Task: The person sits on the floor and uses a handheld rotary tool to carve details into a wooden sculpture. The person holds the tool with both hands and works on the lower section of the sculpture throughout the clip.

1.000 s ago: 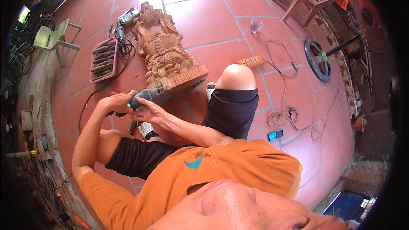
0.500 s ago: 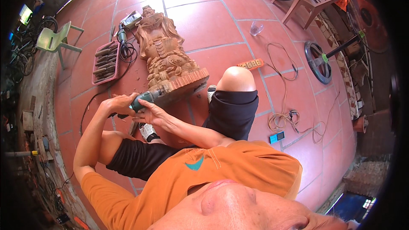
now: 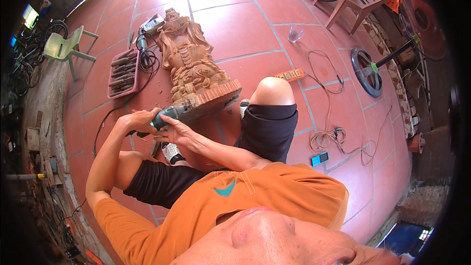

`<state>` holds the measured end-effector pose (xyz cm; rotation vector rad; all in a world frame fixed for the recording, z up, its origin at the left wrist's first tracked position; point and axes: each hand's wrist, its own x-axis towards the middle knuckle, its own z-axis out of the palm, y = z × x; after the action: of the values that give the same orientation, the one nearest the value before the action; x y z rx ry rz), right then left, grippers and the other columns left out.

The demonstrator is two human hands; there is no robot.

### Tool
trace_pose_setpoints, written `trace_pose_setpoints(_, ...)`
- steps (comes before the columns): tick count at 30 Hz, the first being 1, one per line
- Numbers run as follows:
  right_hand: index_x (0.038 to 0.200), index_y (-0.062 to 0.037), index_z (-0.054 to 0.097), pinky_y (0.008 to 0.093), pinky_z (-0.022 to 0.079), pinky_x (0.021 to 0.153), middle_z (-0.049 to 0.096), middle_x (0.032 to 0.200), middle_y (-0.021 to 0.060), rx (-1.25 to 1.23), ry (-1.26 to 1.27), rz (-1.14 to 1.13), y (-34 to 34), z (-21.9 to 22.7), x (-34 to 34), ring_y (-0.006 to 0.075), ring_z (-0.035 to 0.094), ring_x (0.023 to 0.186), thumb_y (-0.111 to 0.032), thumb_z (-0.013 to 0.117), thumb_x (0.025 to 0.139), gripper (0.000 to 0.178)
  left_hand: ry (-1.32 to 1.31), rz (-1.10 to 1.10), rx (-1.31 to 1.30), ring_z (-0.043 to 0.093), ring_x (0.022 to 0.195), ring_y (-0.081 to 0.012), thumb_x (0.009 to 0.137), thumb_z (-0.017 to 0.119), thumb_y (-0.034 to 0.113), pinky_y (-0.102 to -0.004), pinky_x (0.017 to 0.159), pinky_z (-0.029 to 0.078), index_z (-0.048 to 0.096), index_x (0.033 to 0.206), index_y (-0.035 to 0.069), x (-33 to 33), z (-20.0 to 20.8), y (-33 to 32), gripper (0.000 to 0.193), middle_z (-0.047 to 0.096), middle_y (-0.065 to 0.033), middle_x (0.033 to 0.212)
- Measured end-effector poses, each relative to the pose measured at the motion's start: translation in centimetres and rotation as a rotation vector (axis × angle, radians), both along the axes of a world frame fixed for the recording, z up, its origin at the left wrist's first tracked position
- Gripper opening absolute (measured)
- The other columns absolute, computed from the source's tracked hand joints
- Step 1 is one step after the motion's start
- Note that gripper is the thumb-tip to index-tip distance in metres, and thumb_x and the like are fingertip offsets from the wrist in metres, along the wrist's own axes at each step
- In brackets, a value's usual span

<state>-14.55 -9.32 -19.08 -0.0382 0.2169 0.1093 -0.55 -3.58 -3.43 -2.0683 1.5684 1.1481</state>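
A carved wooden statue [image 3: 189, 61] lies in front of me, its thick base toward me and its narrow top pointing away. Both my hands are closed around a green handheld power grinder [image 3: 166, 116], whose metal head is at the left corner of the base. My left hand [image 3: 141, 120] wraps the body's left end. From the right, my right hand [image 3: 177, 131] grips it too, with the thumb along the body. Whether the grinder's tip touches the wood is too small to tell. Wood chips lie on the floor beside the base.
Left of the statue are a pink tray [image 3: 110, 87] of chisel-like tools and another corded power tool [image 3: 142, 43]. An orange power strip [image 3: 290, 74], a glass [image 3: 295, 34], a blue phone [image 3: 319, 159] and loose cords lie right. Chairs and a fan [image 3: 375, 66] stand farther out.
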Motion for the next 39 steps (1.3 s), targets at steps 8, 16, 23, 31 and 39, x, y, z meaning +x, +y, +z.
trace_pose_setpoints(8,0.122,-0.0123,0.051,0.0584,0.052,0.091,0.061,0.114,0.0104,-0.005,0.006,-0.015,0.0,0.5,-0.3,0.0338,0.064,0.103,-0.026,0.076,0.085,0.046,0.027,0.009,0.008,0.065,0.094,-0.0405,0.07,0.075,0.034,-0.0451,0.083,0.051,0.03,0.14,0.004,-0.1,0.1,0.0,0.088,0.066,-0.0255,0.095)
trace_pose_setpoints(16,0.125,-0.0162,0.05,0.059,0.05,0.093,0.055,0.124,0.0073,-0.007,-0.012,0.002,0.0,0.4,-0.3,0.033,0.061,0.107,-0.028,0.078,0.083,0.052,0.018,0.016,0.019,0.063,0.097,-0.043,0.069,0.075,0.034,-0.0456,0.089,0.048,0.029,0.142,0.006,-0.1,0.0,0.1,0.09,0.065,-0.0269,0.097)
trace_pose_setpoints(23,0.125,-0.0145,0.049,0.058,0.054,0.088,0.058,0.119,0.007,-0.017,-0.02,-0.015,0.1,0.0,-0.1,0.0304,0.063,0.104,-0.027,0.077,0.084,0.052,0.007,0.036,0.04,0.063,0.098,-0.0435,0.069,0.075,0.034,-0.0465,0.09,0.047,0.028,0.142,0.007,-0.4,0.4,0.0,0.091,0.066,-0.0264,0.098)
trace_pose_setpoints(31,0.125,-0.0144,0.048,0.0575,0.054,0.088,0.058,0.12,0.0073,-0.017,-0.018,-0.012,0.0,0.3,-0.3,0.0302,0.062,0.105,-0.027,0.076,0.085,0.051,0.023,0.017,0.014,0.065,0.095,-0.0402,0.07,0.074,0.033,-0.0456,0.087,0.048,0.03,0.14,0.006,0.1,-0.3,0.2,0.087,0.067,-0.0238,0.095)
trace_pose_setpoints(39,0.127,-0.0146,0.048,0.059,0.052,0.091,0.055,0.125,0.0086,-0.004,0.008,-0.001,0.2,0.1,-0.1,0.0347,0.06,0.11,-0.027,0.077,0.084,0.054,0.015,0.021,0.02,0.065,0.094,-0.0403,0.069,0.073,0.035,-0.0446,0.089,0.046,0.03,0.14,0.005,0.0,-0.3,0.3,0.088,0.066,-0.0237,0.093)
